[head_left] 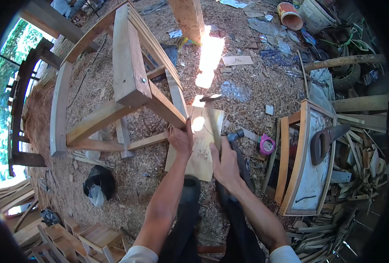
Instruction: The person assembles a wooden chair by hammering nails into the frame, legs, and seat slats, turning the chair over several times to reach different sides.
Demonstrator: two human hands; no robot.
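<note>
An unfinished wooden chair frame point(131, 65) lies tipped over on the ground at the left. My left hand point(181, 139) is closed around the near end of one of its rails; whether the fingertips also pinch something small, I cannot make out. My right hand point(225, 164) grips a hammer point(213, 120) by its wooden handle, slightly blurred, its head pointing away from me, to the right of the rail. Below lies a flat wooden board point(207, 149). A second hammer-like tool with a dark head point(235, 135) is beside my right hand.
A pink tape measure point(266, 144) sits right of my hand. Further right, a handsaw point(322, 142) rests on a framed panel point(308, 188), near piled wood scraps point(365, 166). A wooden post point(188, 19) rises ahead. A black bag point(99, 183) lies at left; shavings cover the ground.
</note>
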